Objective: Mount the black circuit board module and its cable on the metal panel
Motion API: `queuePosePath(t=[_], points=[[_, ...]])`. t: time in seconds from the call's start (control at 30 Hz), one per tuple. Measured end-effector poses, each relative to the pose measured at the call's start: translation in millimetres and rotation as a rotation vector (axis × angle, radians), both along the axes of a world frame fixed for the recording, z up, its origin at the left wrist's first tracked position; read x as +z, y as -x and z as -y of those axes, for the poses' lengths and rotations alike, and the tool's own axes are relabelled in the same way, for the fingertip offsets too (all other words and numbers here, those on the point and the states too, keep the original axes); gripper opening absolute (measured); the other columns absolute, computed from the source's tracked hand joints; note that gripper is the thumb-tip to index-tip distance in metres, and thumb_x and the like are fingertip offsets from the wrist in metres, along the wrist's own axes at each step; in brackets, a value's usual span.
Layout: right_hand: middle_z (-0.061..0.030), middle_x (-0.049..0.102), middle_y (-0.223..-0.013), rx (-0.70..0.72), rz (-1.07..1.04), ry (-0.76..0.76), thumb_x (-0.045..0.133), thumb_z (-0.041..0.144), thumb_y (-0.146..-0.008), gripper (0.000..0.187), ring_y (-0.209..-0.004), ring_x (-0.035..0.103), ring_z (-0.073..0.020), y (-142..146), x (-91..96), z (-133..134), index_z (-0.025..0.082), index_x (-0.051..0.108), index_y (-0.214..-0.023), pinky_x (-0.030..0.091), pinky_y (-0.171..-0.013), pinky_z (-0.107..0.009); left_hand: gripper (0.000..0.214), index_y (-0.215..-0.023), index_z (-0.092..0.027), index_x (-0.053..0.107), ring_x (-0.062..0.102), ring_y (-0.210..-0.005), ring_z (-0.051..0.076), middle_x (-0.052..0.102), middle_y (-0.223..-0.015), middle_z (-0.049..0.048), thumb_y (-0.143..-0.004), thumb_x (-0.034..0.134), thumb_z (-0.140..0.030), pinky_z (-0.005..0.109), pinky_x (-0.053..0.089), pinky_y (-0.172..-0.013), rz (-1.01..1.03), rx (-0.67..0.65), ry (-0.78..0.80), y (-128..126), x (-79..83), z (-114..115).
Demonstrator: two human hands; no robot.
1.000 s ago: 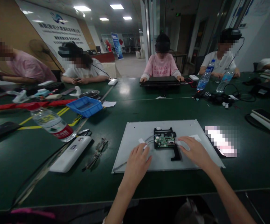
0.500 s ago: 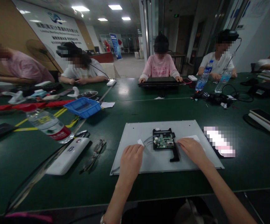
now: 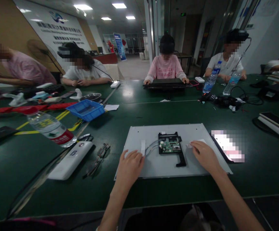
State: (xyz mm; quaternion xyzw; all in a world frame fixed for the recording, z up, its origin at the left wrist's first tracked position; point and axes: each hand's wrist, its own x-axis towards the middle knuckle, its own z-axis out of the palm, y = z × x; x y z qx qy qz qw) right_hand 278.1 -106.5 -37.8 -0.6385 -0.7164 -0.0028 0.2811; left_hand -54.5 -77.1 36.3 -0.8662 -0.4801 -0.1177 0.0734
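My left hand [image 3: 131, 164] is resting half-curled, grip unclear, perhaps steadying the panel [image 3: 153, 167]; my right hand [image 3: 206, 155] is pinching tape [image 3: 188, 145] between fingertips; the board [image 3: 170, 146] is lying mid-panel, seemingly for access

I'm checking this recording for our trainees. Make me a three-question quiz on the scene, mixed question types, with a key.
1. True or false: the blue tray stands on the white panel.
2. Fill in: the glasses lie between the white power bank and the white ____.
3. Which is nearest the camera wearer's right grip? A: red-labelled bottle; B: circuit board; C: glasses.

Key: 1 false; 2 panel; 3 B.
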Motion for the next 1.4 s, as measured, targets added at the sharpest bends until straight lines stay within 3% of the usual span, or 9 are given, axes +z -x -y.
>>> queuePosePath(t=[0.1, 0.23, 0.37, 0.47, 0.73, 1.07, 1.2, 1.4], points=[[-0.0071, 0.065, -0.109, -0.006, -0.049, -0.011, 0.043, 0.016, -0.083, 0.029, -0.103, 0.058, -0.0203, 1, 0.5, 0, 0.018, 0.063, -0.104, 0.045, -0.094, -0.037, 0.019, -0.092, -0.019, 0.062, 0.061, -0.096, 0.023, 0.068, -0.097, 0.0062, -0.091, 0.044, -0.021, 0.045, 0.036, -0.095, 0.008, -0.018, 0.011, -13, 12.5, -8], [-0.007, 0.065, -0.109, 0.013, -0.101, -0.002, 0.043, 0.017, -0.083, 0.028, -0.103, 0.058, -0.02, 2, -2.1, 0, 0.018, 0.063, -0.104, 0.045, -0.094, -0.037, 0.02, -0.102, -0.018, 0.06, 0.06, -0.095, 0.022, 0.066, -0.101, 0.0064, -0.09, 0.044, -0.019, 0.037, 0.043, -0.087, 0.033, -0.123, 0.022, -55, 22.6, -37], [-0.0073, 0.065, -0.107, 0.033, -0.136, -0.004, 0.043, 0.018, -0.084, 0.027, -0.102, 0.058, -0.0202, 1, -3.4, -2, 0.019, 0.064, -0.102, 0.045, -0.094, -0.038, 0.018, -0.097, -0.016, 0.063, 0.06, -0.094, 0.022, 0.066, -0.099, 0.0089, -0.089, 0.047, -0.019, 0.035, 0.044, -0.087, -0.052, -0.174, 0.106, -99, 16.0, -76], [-0.0074, 0.065, -0.106, 0.038, -0.152, 0.001, 0.042, 0.018, -0.084, 0.027, -0.101, 0.058, -0.0203, 1, -1.0, -2, 0.019, 0.064, -0.101, 0.045, -0.093, -0.038, 0.016, -0.091, -0.014, 0.064, 0.061, -0.09, 0.021, 0.066, -0.095, 0.0105, -0.087, 0.049, -0.018, 0.032, 0.045, -0.085, -0.112, -0.176, 0.161, -116, 5.6, -97], [-0.007, 0.065, -0.106, 0.037, -0.166, 0.007, 0.043, 0.017, -0.084, 0.027, -0.102, 0.058, -0.0206, 2, 1.0, -2, 0.02, 0.063, -0.101, 0.045, -0.093, -0.038, 0.023, -0.083, -0.012, 0.067, 0.062, -0.087, 0.02, 0.067, -0.087, 0.0121, -0.088, 0.044, -0.016, 0.029, 0.046, -0.083, -0.15, -0.176, 0.207, -119, -13.3, -119], [-0.0075, 0.065, -0.105, 0.023, -0.179, 0.005, 0.042, 0.018, -0.084, 0.028, -0.1, 0.058, -0.0215, 2, 4.4, -2, 0.02, 0.064, -0.101, 0.047, -0.09, -0.039, 0.022, -0.093, -0.012, 0.065, 0.061, -0.097, 0.024, 0.064, -0.097, 0.0148, -0.088, 0.044, -0.014, 0.035, 0.046, -0.086, -0.118, -0.146, 0.164, -139, -6.7, -133], [-0.0078, 0.065, -0.106, 0.026, -0.178, 0.013, 0.042, 0.017, -0.084, 0.028, -0.1, 0.058, -0.0212, 2, 4.6, -2, 0.02, 0.064, -0.101, 0.046, -0.091, -0.038, 0.02, -0.085, -0.01, 0.067, 0.062, -0.094, 0.024, 0.065, -0.093, 0.0159, -0.084, 0.047, -0.009, 0.034, 0.047, -0.084, -0.132, -0.183, 0.174, -153, -10.0, -133], [-0.0072, 0.066, -0.105, 0.033, -0.177, 0.004, 0.043, 0.016, -0.083, 0.027, -0.101, 0.058, -0.0202, 1, 0.8, -4, 0.019, 0.064, -0.1, 0.046, -0.092, -0.037, 0.019, -0.084, -0.012, 0.068, 0.063, -0.093, 0.024, 0.067, -0.092, 0.0131, -0.085, 0.052, -0.022, 0.031, 0.047, -0.082, -0.113, -0.21, 0.194, -147, -7.0, -129]])
